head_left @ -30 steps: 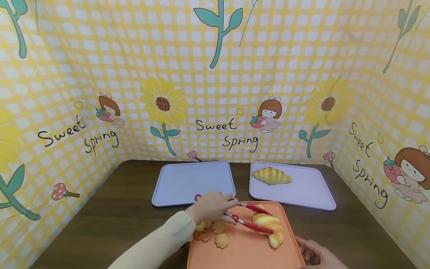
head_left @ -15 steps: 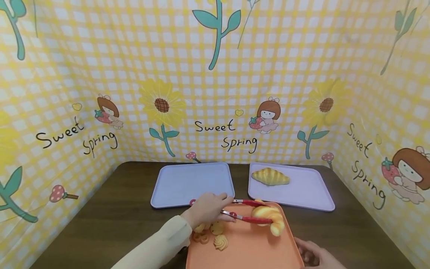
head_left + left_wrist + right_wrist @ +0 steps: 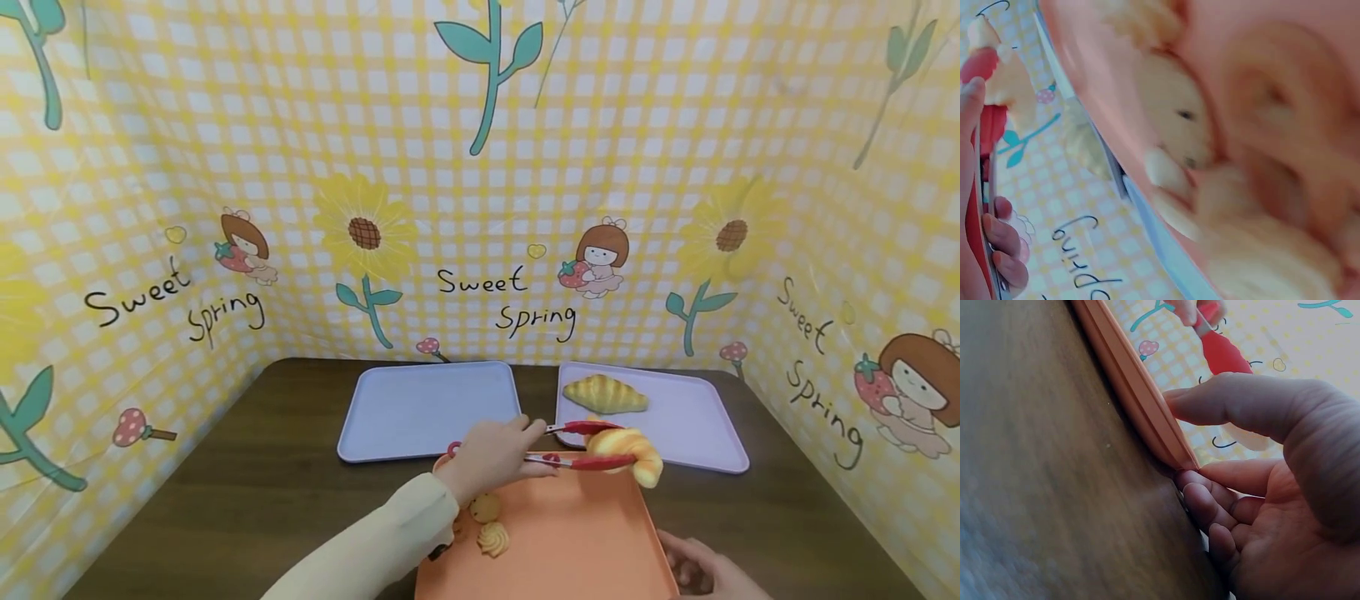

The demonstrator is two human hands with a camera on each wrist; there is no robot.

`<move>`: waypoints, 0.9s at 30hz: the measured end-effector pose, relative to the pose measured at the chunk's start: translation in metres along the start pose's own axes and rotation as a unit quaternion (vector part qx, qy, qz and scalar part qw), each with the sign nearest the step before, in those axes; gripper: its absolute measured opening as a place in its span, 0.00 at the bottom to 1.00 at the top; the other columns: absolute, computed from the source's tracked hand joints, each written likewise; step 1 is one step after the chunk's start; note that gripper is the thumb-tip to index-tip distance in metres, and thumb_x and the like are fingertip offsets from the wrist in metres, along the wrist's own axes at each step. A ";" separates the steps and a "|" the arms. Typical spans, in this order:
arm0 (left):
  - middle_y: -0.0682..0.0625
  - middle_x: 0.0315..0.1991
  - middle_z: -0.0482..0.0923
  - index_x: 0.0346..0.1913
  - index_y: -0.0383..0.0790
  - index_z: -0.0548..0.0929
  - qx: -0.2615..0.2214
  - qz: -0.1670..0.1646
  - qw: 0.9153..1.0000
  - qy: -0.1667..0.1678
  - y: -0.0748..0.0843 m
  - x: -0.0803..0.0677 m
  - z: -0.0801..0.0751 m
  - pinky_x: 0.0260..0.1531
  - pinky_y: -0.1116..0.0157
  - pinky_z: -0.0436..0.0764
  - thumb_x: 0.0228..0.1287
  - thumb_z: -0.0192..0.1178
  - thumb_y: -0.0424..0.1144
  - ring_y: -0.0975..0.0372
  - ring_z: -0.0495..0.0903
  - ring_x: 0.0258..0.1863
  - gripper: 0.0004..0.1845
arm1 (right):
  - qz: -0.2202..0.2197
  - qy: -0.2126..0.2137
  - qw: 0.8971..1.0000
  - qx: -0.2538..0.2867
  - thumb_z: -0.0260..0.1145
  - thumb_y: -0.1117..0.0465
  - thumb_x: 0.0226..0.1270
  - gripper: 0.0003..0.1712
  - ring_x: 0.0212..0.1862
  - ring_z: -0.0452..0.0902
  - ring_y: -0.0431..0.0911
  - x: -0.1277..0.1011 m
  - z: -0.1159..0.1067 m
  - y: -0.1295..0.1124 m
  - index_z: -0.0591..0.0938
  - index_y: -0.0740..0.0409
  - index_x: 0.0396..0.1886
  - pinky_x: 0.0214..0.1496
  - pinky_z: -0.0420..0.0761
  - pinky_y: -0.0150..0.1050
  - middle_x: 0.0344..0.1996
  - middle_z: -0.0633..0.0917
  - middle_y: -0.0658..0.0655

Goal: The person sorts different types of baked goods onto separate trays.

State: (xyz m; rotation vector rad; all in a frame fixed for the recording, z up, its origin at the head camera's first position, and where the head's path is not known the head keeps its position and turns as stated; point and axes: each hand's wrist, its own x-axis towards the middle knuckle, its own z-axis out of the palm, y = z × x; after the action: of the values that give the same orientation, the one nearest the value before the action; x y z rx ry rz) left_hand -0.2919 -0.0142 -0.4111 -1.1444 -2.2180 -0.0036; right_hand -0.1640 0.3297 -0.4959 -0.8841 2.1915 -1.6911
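In the head view my left hand grips a pair of red-tipped metal tongs. Between their tips hangs a golden croissant, raised over the far right corner of the orange tray. The left wrist view shows curled fingers along the tongs' handle. My right hand pinches the right edge of that tray; in the right wrist view its thumb is on the rim and the other fingers curl at the outer edge. A swirl cookie and a round cookie lie at the tray's left.
Behind the orange tray a blue tray stands at left and a lilac tray at right. The lilac one bears another croissant. All stand on a dark wooden table, with a checked cloth around the back and sides.
The tongs have lifted the croissant off the orange tray and carried it away and rightward, towards the lilac tray. My left hand moved with them; the right hand stayed at the tray's edge.
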 end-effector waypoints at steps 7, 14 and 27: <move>0.56 0.22 0.68 0.47 0.48 0.78 -0.001 -0.070 0.997 -0.045 0.016 0.025 0.002 0.09 0.70 0.55 0.56 0.61 0.71 0.67 0.58 0.10 0.30 | -0.016 0.008 0.999 -0.030 0.63 0.77 0.64 0.47 0.37 0.70 0.35 0.001 -0.002 0.002 0.68 0.22 0.68 0.36 0.73 0.30 0.42 0.73 0.41; 0.54 0.25 0.72 0.52 0.50 0.78 -0.010 -0.139 0.983 -0.118 0.029 0.046 0.012 0.10 0.68 0.65 0.59 0.57 0.72 0.64 0.69 0.13 0.32 | -0.063 0.023 0.994 -0.084 0.65 0.79 0.58 0.53 0.36 0.69 0.35 0.000 0.000 0.008 0.66 0.24 0.71 0.28 0.69 0.33 0.43 0.73 0.38; 0.53 0.23 0.80 0.55 0.51 0.78 0.011 -0.184 0.967 -0.176 0.047 0.073 0.031 0.17 0.64 0.76 0.57 0.54 0.76 0.60 0.81 0.21 0.37 | -0.080 0.018 0.995 -0.055 0.63 0.83 0.59 0.54 0.38 0.68 0.33 -0.001 0.003 0.012 0.65 0.27 0.73 0.30 0.69 0.29 0.45 0.72 0.36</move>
State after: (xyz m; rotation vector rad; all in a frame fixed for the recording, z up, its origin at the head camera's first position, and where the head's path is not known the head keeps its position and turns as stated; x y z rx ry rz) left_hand -0.3043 0.0771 -0.4094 -0.7486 -2.7120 0.0761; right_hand -0.1656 0.3293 -0.5083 -1.0912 2.3135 -1.6807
